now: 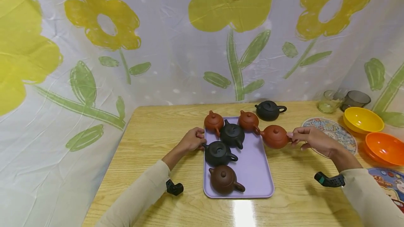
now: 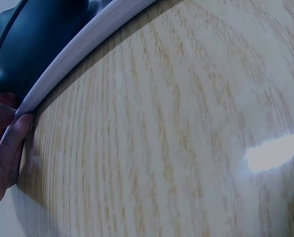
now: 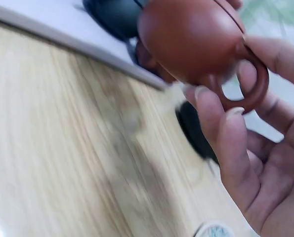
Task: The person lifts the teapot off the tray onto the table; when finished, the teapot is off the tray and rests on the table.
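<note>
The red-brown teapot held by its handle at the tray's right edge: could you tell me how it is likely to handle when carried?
The red-brown teapot looks like rigid clay, probably fragile if knocked. The right hand holds only its ring handle, so it may swing or tip. Its loose-looking lid could slide off.

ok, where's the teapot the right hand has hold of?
In the head view the orange-red teapot sits at the right edge of the purple tray, gripped by its handle in the right hand, just right of another reddish teapot.
</note>
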Demonstrator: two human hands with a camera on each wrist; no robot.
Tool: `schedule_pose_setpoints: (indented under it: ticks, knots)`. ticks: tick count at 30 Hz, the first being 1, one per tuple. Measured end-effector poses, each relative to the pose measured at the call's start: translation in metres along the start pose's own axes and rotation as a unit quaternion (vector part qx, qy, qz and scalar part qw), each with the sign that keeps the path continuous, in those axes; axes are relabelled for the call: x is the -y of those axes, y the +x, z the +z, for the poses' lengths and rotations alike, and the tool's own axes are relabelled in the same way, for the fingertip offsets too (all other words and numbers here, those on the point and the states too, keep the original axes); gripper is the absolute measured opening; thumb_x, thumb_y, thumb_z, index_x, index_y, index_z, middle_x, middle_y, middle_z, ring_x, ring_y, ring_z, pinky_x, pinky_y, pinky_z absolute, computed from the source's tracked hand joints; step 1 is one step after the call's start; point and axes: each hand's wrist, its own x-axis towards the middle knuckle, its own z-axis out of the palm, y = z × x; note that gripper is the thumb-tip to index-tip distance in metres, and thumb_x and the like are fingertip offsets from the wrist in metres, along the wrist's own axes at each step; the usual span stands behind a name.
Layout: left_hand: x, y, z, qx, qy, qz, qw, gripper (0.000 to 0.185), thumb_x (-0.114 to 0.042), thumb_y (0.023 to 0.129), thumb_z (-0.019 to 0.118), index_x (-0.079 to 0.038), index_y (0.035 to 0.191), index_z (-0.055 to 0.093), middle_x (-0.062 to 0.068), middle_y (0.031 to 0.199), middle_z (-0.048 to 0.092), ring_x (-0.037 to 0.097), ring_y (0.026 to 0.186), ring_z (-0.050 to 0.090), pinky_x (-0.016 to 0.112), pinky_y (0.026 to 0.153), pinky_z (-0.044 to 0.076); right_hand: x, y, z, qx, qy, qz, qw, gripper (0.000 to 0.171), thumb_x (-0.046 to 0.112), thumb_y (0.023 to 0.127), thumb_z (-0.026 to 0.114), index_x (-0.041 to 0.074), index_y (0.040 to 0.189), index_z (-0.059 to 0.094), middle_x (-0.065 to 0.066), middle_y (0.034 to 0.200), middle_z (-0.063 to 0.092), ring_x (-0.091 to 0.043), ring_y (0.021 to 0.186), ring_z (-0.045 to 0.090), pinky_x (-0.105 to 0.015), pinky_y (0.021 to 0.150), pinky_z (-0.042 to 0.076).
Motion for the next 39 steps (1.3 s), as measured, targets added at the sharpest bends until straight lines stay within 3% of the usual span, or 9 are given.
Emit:
schedule_pose_setpoints:
  ticks: [3, 12, 18, 31, 39]
  knots:
    - [0.000, 0.000, 0.000, 0.001, 0.000, 0.000, 1.0000, 0.045, 0.005, 0.090, 0.065, 0.005, 0.133, 0.051, 0.015, 0.105, 0.059, 0.016, 0.069, 0.060, 0.031, 0.062, 0.063, -0.007, 0.009, -0.011, 0.013, -0.009, 0.005, 1.000, 0.039, 0.030, 0.104, 0.055, -0.008, 0.099, 0.063, -0.012, 0.098, 0.069, -0.028, 0.094, 0.065, -0.040, 0.072, 0.059]
    - [0.000, 0.000, -0.001, 0.005, -0.004, 0.002, 1.0000, 0.045, 0.005, 0.090, 0.065, 0.006, 0.132, 0.051, 0.014, 0.103, 0.058, 0.016, 0.069, 0.061, 0.030, 0.062, 0.063, -0.018, 0.031, -0.040, 0.026, -0.022, 0.007, 0.999, 0.034, 0.027, 0.104, 0.055, -0.004, 0.100, 0.066, -0.009, 0.098, 0.069, -0.026, 0.092, 0.065, -0.039, 0.074, 0.060]
    - [0.001, 0.000, -0.001, 0.006, -0.011, 0.005, 0.9999, 0.045, 0.005, 0.090, 0.065, 0.007, 0.132, 0.051, 0.015, 0.104, 0.057, 0.017, 0.071, 0.060, 0.032, 0.063, 0.063, -0.018, 0.039, -0.052, 0.038, -0.043, 0.025, 0.998, 0.030, 0.030, 0.104, 0.054, 0.003, 0.106, 0.067, -0.009, 0.103, 0.067, -0.025, 0.095, 0.064, -0.040, 0.083, 0.057]
    - [0.000, -0.002, -0.001, 0.005, 0.002, -0.002, 1.0000, 0.044, 0.004, 0.089, 0.065, 0.005, 0.131, 0.053, 0.015, 0.103, 0.058, 0.017, 0.067, 0.060, 0.029, 0.061, 0.062, -0.030, 0.054, -0.058, 0.063, -0.019, 0.039, 0.997, 0.031, 0.029, 0.106, 0.052, 0.001, 0.115, 0.063, -0.007, 0.111, 0.070, -0.021, 0.101, 0.069, -0.038, 0.081, 0.060]
    - [-0.001, -0.001, -0.002, 0.004, -0.007, 0.001, 1.0000, 0.044, 0.005, 0.089, 0.065, 0.005, 0.131, 0.052, 0.014, 0.102, 0.058, 0.017, 0.067, 0.060, 0.030, 0.061, 0.062, -0.027, 0.059, -0.058, 0.067, -0.042, 0.013, 0.997, 0.027, 0.028, 0.106, 0.051, 0.006, 0.113, 0.065, -0.001, 0.110, 0.070, -0.017, 0.102, 0.068, -0.037, 0.079, 0.061]
